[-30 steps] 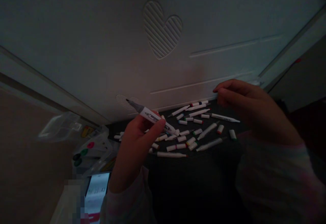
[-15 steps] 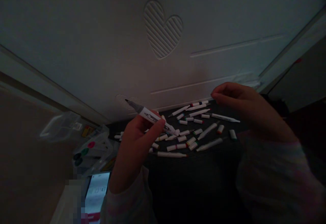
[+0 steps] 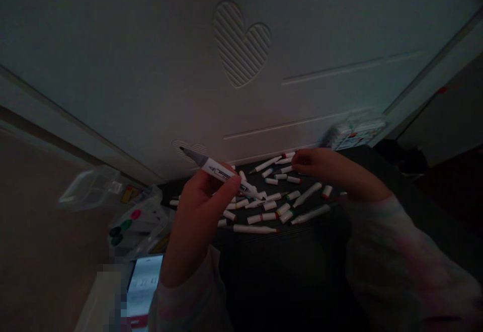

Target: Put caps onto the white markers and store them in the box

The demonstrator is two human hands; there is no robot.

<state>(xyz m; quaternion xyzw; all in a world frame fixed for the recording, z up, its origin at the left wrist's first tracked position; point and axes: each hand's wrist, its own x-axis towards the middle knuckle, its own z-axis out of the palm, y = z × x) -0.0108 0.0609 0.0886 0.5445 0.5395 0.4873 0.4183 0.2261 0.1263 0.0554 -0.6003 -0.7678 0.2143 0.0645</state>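
My left hand is closed round a white marker, its dark tip uncapped and pointing up and to the left. The marker's lower end also shows a small bare nib. My right hand hovers at the back right of the spread, thumb and fingers curled together; whether anything is between them I cannot make out. Below both hands lie several loose white markers, among them one with an orange tip. Many short caps with coloured ends, such as an orange-ended cap, are scattered among them on the dark surface.
A clear plastic case with a few markers standing in it is at the left. Close to it lies a lit phone. Behind the markers rises a white panel with a heart relief. A colourful pack rests against it, right.
My right hand has moved left and down over the markers, uncovering the colourful pack behind it. The left hand keeps the marker, its tip shifted slightly left.
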